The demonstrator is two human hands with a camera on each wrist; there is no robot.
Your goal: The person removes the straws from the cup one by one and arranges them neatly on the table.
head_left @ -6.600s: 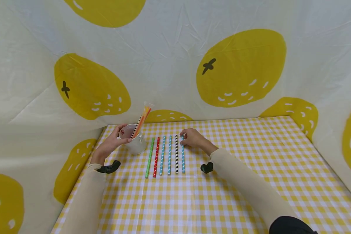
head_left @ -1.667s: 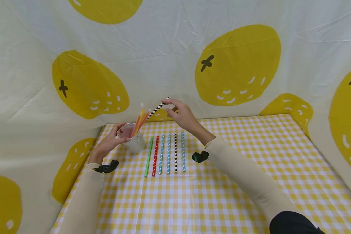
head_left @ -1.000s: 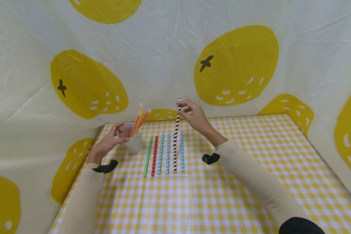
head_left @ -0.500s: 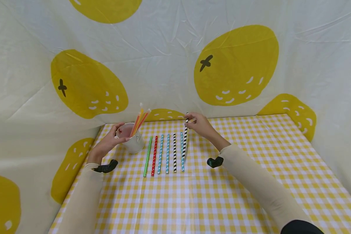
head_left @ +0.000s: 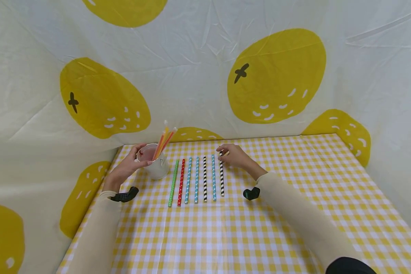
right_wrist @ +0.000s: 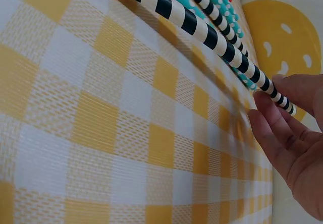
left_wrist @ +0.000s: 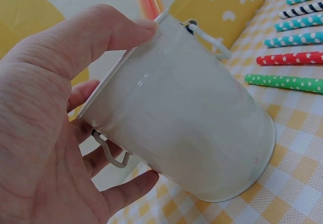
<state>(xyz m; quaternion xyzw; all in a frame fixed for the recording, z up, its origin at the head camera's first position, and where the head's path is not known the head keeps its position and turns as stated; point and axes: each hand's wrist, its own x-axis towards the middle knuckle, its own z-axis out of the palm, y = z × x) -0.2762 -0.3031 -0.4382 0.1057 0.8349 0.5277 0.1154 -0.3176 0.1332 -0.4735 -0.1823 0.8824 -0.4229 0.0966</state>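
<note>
With thumb and fingers spread round its rim and side, my left hand (head_left: pixel 125 171) holds a white metal pail (head_left: pixel 161 170) that has small looped handles. Orange, yellow and red straws in clear wrapping (head_left: pixel 164 142) lean out of the pail. My right hand (head_left: pixel 236 156) pinches the far end of a black-and-white striped straw (head_left: pixel 222 179). In the right wrist view this striped straw (right_wrist: pixel 202 32) casts a shadow on the cloth, and the hand (right_wrist: pixel 298 128) has it between thumb and fingertips. It lies at the right end of a row of straws, roughly parallel to them.
Left to right, the row holds a green dotted straw (head_left: pixel 173 184), a red one (head_left: pixel 181 184), two blue dotted ones (head_left: pixel 192 180), another striped one (head_left: pixel 205 179) and a blue dotted one (head_left: pixel 214 179). A yellow checked cloth (head_left: pixel 277 167) covers the table; a lemon-print sheet (head_left: pixel 191 87) hangs behind.
My right hand took the striped straw out of the pail, carried it rightward over the row and lowered it beside the last blue straw. My left hand kept holding the pail.
</note>
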